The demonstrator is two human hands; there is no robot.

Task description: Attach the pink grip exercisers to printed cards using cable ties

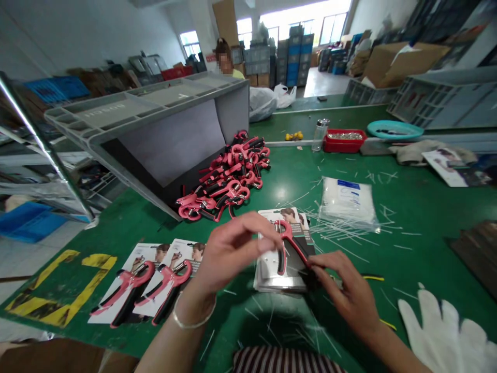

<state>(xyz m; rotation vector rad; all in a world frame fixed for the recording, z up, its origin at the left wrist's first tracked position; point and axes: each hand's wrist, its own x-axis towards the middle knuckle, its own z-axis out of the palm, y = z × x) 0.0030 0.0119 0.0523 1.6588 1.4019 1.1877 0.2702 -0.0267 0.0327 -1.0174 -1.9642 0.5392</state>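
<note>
A pink-and-black spring hand gripper [286, 228] lies on a stack of printed cards [264, 280] in front of me. My left hand [236, 248] is over the card's left side, thumb and forefinger closed near the left handle; whatever is between them is hidden. My right hand [345, 285] pinches the lower end of the right handle with its fingertips. Yellow tool handles [373, 278] stick out from behind the right hand; the rest of that tool is hidden. To the left, two carded hand grippers [134, 280] lie side by side.
A grey crate [147, 111] on its side spills a heap of hand grippers [233, 178]. A bag of white cable ties [347, 202], a red tray [344, 141], a glass bottle [320, 135] and a white glove [446, 326] lie rightward. Loose ties litter the green table. Behind, a person [225, 59].
</note>
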